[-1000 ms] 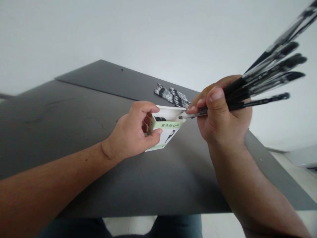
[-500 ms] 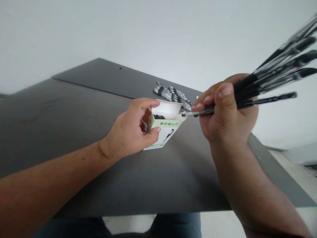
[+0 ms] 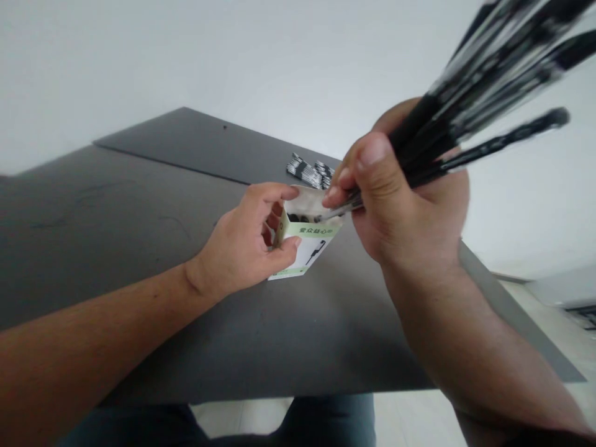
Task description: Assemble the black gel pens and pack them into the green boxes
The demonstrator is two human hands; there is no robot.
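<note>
Marks run faintly over the grey table toward its left side. Left hand next: wrapped on the white-and-green box, thumb on the front, the other digits round the side and back, spread only to the box's thickness. The box leans over mid-table — top open, dark round ends inside. Beyond, near the table's far edge, lie bundled pens, partly hidden by the right hand. That hand is closed round a fan of black pens, blurred, pointing up and right. One thin pen slants from its pinch to the box's mouth — I cannot tell whether the tip is inside.
</note>
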